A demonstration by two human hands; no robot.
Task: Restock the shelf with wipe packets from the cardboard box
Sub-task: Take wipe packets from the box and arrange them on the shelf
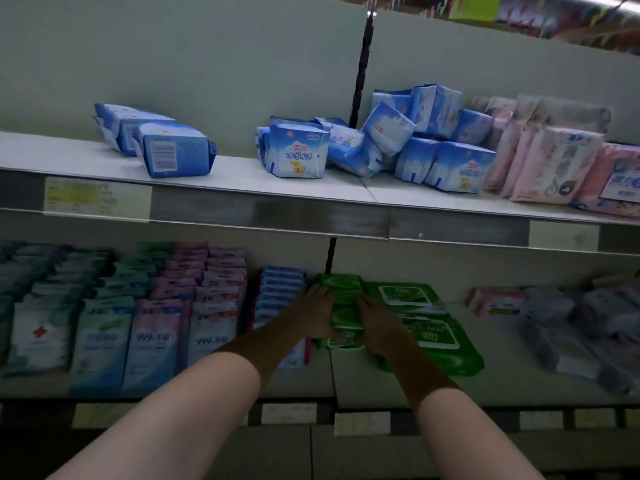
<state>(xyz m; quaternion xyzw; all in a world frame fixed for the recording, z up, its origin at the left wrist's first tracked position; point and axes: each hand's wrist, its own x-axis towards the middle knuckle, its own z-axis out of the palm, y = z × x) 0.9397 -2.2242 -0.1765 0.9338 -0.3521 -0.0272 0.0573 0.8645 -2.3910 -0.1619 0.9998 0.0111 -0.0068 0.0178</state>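
Lower shelf [398, 393], centre — stack of glossy green plastic wipe packets [344, 308], standing just right of the black upright divider. Left hand [317, 315] presses its left flank, fingers extended flat; right hand [375, 323] holds the right flank, fingers laid along it. Beside it — two larger flat green packets with white lids [420, 317]. Upper shelf [242, 188]: loose blue-and-white soft packs [298, 154].

We see a dim, soft picture: the white metal upper shelf [242, 178] catches most light, the lower one sits in shadow (edges bowed, blurred).
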